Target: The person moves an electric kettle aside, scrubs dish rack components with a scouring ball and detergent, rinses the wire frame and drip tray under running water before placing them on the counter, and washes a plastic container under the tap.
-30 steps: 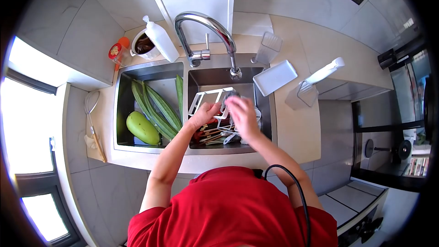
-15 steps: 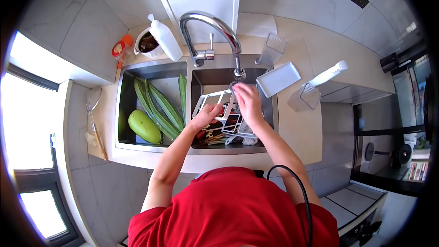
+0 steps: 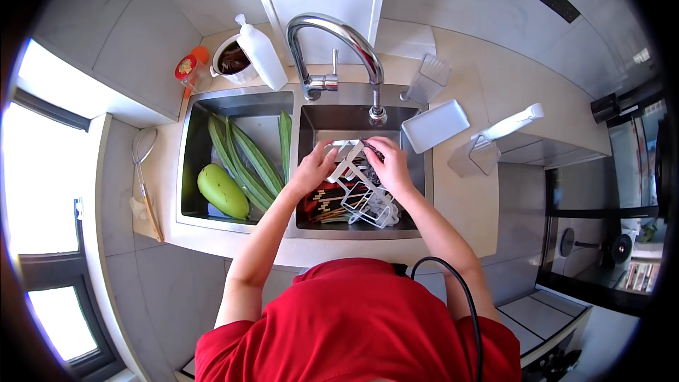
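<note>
Over the right sink basin [image 3: 322, 124], my left hand [image 3: 312, 171] is closed on one side of a white rack [image 3: 344, 167]. My right hand [image 3: 391, 166] pinches a dark scouring pad [image 3: 373, 149] against the rack's far right edge; its exact kind is hard to make out. Below both hands, chopsticks [image 3: 329, 203] with dark shafts and pale ends lie in the basin. A white wire holder [image 3: 370, 206] rests beside them, partly overlapping other utensils. The faucet [image 3: 378, 110] hangs just beyond my hands.
Long ridged gourds [image 3: 247, 159] and a fat green gourd [image 3: 223, 191] lie in the left basin. Behind it stand a white bottle [image 3: 263, 58], a pot [image 3: 232, 60] and a jar [image 3: 189, 71]. A white tray [image 3: 435, 126] and clear containers [image 3: 429, 79] stand right; a whisk [image 3: 145, 184] lies left.
The white rack has been turned and tilted in my left hand, which has moved up slightly. My right hand has moved a little toward me, away from under the faucet.
</note>
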`<state>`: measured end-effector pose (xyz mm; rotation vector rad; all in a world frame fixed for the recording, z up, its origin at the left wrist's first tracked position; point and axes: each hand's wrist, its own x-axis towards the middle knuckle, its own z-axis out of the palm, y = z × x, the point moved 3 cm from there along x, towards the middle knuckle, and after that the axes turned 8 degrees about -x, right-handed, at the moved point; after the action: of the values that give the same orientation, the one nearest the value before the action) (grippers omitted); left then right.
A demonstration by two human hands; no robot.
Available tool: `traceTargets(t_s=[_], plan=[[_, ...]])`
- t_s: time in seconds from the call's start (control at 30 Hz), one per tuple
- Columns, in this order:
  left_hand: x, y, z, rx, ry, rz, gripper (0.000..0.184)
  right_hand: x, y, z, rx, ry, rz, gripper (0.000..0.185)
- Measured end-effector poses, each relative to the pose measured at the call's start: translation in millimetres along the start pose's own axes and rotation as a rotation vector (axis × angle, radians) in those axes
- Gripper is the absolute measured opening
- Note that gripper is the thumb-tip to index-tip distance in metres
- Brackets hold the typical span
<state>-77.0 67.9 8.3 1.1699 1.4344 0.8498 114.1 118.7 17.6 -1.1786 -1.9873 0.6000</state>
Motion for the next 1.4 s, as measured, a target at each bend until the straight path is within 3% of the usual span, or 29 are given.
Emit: traceTargets(t_s=[0.07, 0.1, 0.27, 0.37, 0.4, 0.47, 0.53, 0.67, 0.7, 0.73, 0.8, 0.97, 1.2, 1.27, 1.33, 1.4], plan=[[-20.7, 15.5, 3.3, -0.126, 0.023, -0.048, 0.058, 0.3, -8.1, 1.6, 0.035, 0.018, -0.010, 0.015], [-25.3, 18.6, 6.0, 0.098, 0.008, 0.159, 0.067, 1.2, -14.0, 0.6, 0.038, 0.001, -0.004, 0.015], [-16.7, -17.4, -3.9, 0.154, -0.061, 0.249, 0.042, 11.2, -17.0, -11.1, -0.025, 0.085, -0.033, 0.016], [-14.4, -19.8, -5.7, 0.088, -0.074, 0.257, 0.030, 7.8, -69.3, -18.3, -0.190, 0.048, -0.293, 0.019], [-14.1, -17.9, -5.4, 0.075, -0.079, 0.263, 0.025, 0.8, -85.1, -9.5, -0.192, -0.039, -0.504, 0.020], [-12.0, -24.5, -7.2, 0.079, -0.035, 0.346, 0.027, -7.5, -81.1, 9.0, -0.293, -0.066, -0.540, 0.019], [-10.1, -26.1, -8.6, 0.106, -0.152, 0.342, 0.030, 18.5, -52.0, 1.9, -0.273, 0.002, -0.305, 0.019], [-9.3, -18.6, -10.6, 0.024, -0.100, 0.265, 0.031, -10.2, -90.0, 15.5, -0.261, -0.114, -0.535, 0.020], [-10.2, -20.6, -10.7, 0.089, -0.063, 0.341, 0.031, -8.2, -82.7, 14.9, -0.285, -0.097, -0.537, 0.019], [-5.7, -27.1, -12.5, 0.083, -0.205, 0.295, 0.031, 3.8, -66.7, 11.8, -0.262, -0.077, -0.444, 0.017], [-5.2, -30.4, -10.9, 0.049, -0.205, 0.292, 0.030, 21.3, -45.5, 1.1, -0.271, -0.024, -0.238, 0.017], [-2.1, -34.1, -8.7, 0.025, -0.135, 0.295, 0.030, -10.6, -85.7, 20.7, -0.296, -0.110, -0.509, 0.020], [12.3, -30.6, -8.9, 0.120, -0.094, 0.213, 0.026, 24.1, -9.7, -2.2, -0.259, -0.010, -0.150, 0.013], [13.4, -30.9, -7.9, 0.126, -0.051, 0.111, 0.026, 14.3, -51.8, -11.6, -0.143, 0.016, -0.242, 0.017], [14.9, -30.2, -5.3, 0.103, 0.056, 0.219, 0.023, -13.1, -62.6, 4.6, -0.172, -0.120, -0.354, 0.020], [17.9, -33.2, -8.2, 0.009, -0.010, 0.177, 0.021, -39.6, -48.6, -4.4, -0.178, -0.129, -0.339, 0.022]])
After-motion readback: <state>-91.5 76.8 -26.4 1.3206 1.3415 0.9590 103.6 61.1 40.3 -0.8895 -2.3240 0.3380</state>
